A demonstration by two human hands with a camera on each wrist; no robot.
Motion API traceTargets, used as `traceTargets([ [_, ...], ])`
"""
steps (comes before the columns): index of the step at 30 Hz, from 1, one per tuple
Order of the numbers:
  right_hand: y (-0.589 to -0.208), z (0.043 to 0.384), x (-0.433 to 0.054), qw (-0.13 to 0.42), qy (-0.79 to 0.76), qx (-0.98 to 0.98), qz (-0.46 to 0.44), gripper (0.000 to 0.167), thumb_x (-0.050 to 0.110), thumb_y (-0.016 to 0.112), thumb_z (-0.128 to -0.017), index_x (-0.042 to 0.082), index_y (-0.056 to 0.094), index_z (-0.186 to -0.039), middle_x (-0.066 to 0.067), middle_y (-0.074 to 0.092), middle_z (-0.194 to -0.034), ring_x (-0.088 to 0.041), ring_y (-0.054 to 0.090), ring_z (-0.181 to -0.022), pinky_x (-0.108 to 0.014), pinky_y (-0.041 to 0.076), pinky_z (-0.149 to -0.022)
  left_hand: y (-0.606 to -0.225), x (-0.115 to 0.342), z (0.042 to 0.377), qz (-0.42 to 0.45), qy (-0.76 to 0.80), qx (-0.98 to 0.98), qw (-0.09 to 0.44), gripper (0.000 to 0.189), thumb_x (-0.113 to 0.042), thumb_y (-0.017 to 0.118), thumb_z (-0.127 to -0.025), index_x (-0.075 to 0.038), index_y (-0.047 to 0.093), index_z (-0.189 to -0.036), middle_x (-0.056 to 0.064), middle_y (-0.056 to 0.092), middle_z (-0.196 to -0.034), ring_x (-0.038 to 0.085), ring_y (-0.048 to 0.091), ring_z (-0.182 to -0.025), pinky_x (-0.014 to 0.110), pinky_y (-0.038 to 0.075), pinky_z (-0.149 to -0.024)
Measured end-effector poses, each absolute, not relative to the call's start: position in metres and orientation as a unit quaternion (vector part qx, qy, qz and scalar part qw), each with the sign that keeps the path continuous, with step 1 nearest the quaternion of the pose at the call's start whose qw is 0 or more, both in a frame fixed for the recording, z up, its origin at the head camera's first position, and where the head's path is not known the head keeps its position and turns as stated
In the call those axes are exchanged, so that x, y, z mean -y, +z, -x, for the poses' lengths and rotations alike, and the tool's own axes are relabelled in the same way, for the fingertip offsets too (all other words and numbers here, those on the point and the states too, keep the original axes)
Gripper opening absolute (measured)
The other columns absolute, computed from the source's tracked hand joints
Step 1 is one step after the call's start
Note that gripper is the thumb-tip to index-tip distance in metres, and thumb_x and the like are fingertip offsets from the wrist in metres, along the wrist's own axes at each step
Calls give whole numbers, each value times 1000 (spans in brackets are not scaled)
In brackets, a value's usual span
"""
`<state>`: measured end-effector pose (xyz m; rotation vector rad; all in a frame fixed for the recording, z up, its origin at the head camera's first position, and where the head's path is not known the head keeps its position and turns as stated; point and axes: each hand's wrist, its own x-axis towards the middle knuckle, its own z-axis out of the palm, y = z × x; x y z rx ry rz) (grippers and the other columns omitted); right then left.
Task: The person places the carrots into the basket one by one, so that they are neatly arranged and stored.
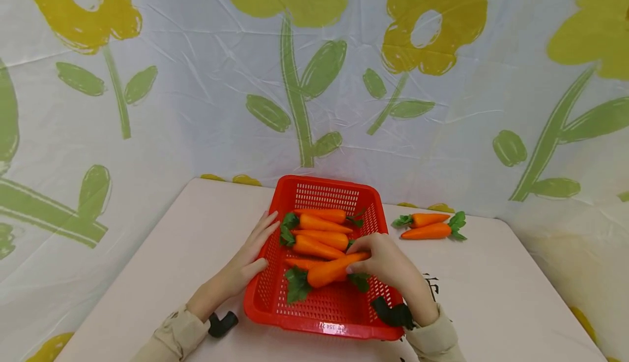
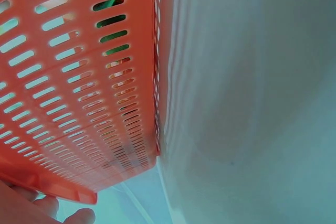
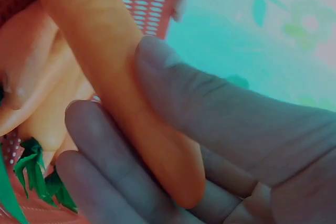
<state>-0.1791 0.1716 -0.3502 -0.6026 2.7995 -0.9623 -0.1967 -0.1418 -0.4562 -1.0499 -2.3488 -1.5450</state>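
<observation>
My right hand (image 1: 388, 263) pinches an orange carrot (image 1: 328, 272) near its narrow end, over the front half of a red perforated basket (image 1: 290, 321). The held carrot's green leafy top (image 1: 297, 285) points left. In the right wrist view the thumb (image 3: 178, 85) lies along one side of the carrot (image 3: 123, 82), with the other fingers beneath. Several more carrots (image 1: 319, 239) lie crosswise in the basket, tops on alternating sides. My left hand (image 1: 245, 266) rests at the basket's left rim with fingers extended; in the left wrist view its fingertips (image 2: 79, 216) show below the rim.
Two carrots (image 1: 427, 232) with green tops lie on the pale table (image 1: 491, 280) right of the basket. A white cloth with printed flowers (image 1: 300, 94) hangs behind and at both sides. Dark marks (image 1: 431, 285) are on the table beside the right forearm.
</observation>
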Motion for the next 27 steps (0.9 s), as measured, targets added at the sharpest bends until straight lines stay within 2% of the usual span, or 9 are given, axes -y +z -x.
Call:
traceTargets([
  [7, -354, 181, -159, 66, -268, -936, 219, 17, 12, 85, -74, 6, 75, -86, 2, 67, -78, -13, 55, -71, -27, 49, -63, -456, 141, 195, 350, -516, 778, 78, 72, 3, 40, -81, 4, 30, -152, 16, 11, -164, 37, -4, -150, 73, 8, -108],
  [14, -354, 182, -146, 87, -196, -953, 213, 18, 14, 89, -70, 8, 73, -75, 3, 60, -70, -16, 50, -68, -31, 47, -61, -455, 142, 195, 354, -511, 780, 79, 72, 3, 40, -81, 5, 29, -152, 18, 11, -164, 38, -4, -150, 73, 8, -108],
  [17, -356, 183, -140, 102, -161, -960, 204, 23, 15, 90, -67, 9, 68, -69, 1, 56, -68, -18, 49, -67, -33, 45, -58, -455, 142, 195, 353, -507, 782, 80, 73, 3, 40, -81, 2, 29, -153, 15, 10, -164, 38, -4, -150, 73, 8, -108],
  [22, -360, 186, -133, 138, -102, -967, 189, 33, 14, 90, -67, 9, 58, -72, -1, 51, -70, -18, 47, -65, -32, 42, -56, -456, 142, 196, 348, -509, 784, 77, 76, 2, 41, -82, -7, 28, -156, 8, 10, -165, 35, -4, -151, 72, 8, -109],
  [27, -360, 186, -125, 144, -37, -967, 207, 38, 11, 89, -63, 12, 52, -70, -1, 48, -69, -18, 46, -64, -34, 40, -54, -456, 142, 196, 349, -510, 783, 75, 75, 3, 41, -82, -7, 28, -156, 8, 10, -165, 34, -4, -151, 71, 8, -110],
])
